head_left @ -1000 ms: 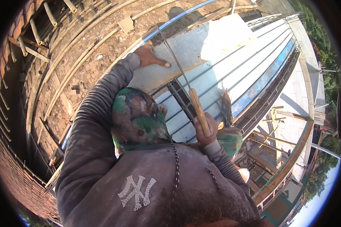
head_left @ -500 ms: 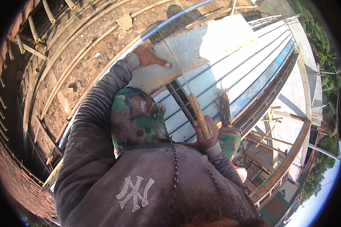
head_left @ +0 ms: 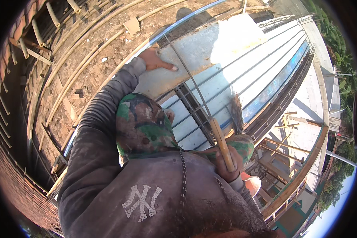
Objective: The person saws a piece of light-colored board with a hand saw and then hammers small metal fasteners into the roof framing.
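My left hand point(head_left: 156, 61) rests on a rusty, pale metal sheet point(head_left: 194, 51) near its far-left edge, fingers spread and thumb stretched across the surface. My right hand point(head_left: 228, 160) grips the wooden handle point(head_left: 222, 142) of a long, thin metal rod tool point(head_left: 194, 81), which runs diagonally up across the sheet beside my left thumb to the far edge. Under and right of the sheet lie parallel steel bars point(head_left: 210, 91) over pale panels point(head_left: 265, 59). My camouflage-clad knees point(head_left: 142, 127) are bent beneath my arms.
Left are long bamboo poles point(head_left: 83, 55) over dirt and debris, and a red tiled roof edge point(head_left: 16, 190). A blue strip point(head_left: 273, 87) and rebar lattice point(head_left: 289, 91) run along the right, beside pale slabs, timber framework point(head_left: 285, 154) and trees point(head_left: 337, 71).
My right hand has pulled the handle down and right, toward my body, and the rod slid with it. My left hand stays on the sheet.
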A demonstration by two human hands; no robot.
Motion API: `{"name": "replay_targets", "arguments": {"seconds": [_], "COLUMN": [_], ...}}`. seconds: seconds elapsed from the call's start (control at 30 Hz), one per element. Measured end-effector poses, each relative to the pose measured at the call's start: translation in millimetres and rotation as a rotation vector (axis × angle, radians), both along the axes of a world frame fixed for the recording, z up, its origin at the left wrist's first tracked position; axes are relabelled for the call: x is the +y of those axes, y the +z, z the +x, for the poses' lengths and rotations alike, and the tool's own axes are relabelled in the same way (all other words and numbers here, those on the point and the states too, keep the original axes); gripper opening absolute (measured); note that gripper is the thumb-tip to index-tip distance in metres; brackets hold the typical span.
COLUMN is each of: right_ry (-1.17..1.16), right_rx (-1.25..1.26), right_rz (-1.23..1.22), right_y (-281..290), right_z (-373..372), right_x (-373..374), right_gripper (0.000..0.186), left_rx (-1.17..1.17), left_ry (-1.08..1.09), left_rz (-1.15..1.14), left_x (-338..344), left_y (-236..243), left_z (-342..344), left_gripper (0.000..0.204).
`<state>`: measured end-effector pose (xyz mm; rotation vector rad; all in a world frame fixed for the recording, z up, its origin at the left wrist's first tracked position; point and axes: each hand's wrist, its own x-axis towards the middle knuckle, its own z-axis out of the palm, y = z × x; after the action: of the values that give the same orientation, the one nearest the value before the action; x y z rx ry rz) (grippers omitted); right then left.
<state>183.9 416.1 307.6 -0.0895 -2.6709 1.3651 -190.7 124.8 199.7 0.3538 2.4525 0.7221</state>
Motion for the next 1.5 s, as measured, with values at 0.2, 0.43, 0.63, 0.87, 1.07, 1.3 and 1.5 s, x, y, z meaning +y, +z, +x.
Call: {"name": "replay_targets", "arguments": {"seconds": [0.2, 0.43, 0.63, 0.87, 1.07, 1.3, 1.5], "right_ry": [0.076, 0.126, 0.159, 0.079, 0.076, 0.186, 0.193], "right_rx": [0.058, 0.266, 0.177, -0.08, -0.015, 0.178, 0.171], "right_rz": [-0.068, -0.129, -0.072, -0.082, -0.103, -0.055, -0.064], "right_y": [-30, -113, -68, 13, -27, -96, -122], "right_z": [-99, -88, -90, -22, -72, -101, -102], "right_x": [-20, -11, -6, 21, 1, 8, 9], "right_gripper": [0.009, 0.014, 0.01, 0.01, 0.012, 0.015, 0.011], "left_rx": [-0.132, 0.029, -0.05, -0.135, -0.119, -0.139, -0.173], "left_ry": [0.031, 0.0, 0.016, 0.028, 0.034, 0.045, 0.058], "left_rz": [0.097, 0.022, 0.163, 0.241, 0.267, 0.245, 0.336], "left_x": [0, -1, 0, 5, -4, -15, -8], "left_y": [-3, -9, 3, 29, -12, -43, -29], "left_z": [-4, 1, 0, 9, -9, -8, -6], "left_gripper": [0.112, 0.088, 0.073, 0.071, 0.08, 0.099, 0.082]}}
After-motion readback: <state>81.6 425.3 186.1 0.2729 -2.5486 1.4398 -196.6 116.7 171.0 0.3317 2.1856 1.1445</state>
